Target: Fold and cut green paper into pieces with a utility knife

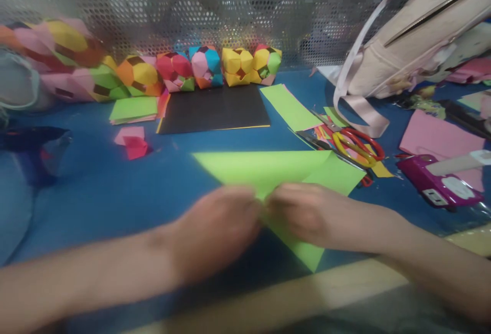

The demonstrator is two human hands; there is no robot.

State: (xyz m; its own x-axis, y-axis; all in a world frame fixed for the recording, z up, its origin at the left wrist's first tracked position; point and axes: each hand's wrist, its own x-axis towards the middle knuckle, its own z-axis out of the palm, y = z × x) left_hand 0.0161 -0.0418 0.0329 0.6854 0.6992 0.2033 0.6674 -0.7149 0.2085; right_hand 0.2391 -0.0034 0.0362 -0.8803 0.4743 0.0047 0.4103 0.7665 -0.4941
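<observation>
A sheet of bright green paper (245, 168), partly folded over, lies before me above the blue tabletop. Both hands meet near its middle. My left hand (222, 226) is closed, its fingers pinching the paper's lower edge, though motion smears them. Close beside it, my right hand (303, 211) is also closed on the sheet, with fingers curled inward. One corner of the paper points down toward the table's front edge, below the right hand. The fingertips and the exact spot they grip are hidden.
Folded coloured paper balls (238, 65) line the back by a perforated metal screen (230, 6). Black paper (215, 111) lies in front. Scissors (356, 147), a purple power strip (441, 183) and a pale bag (406, 37) are rightward. A blue glue gun (34, 150) stands left.
</observation>
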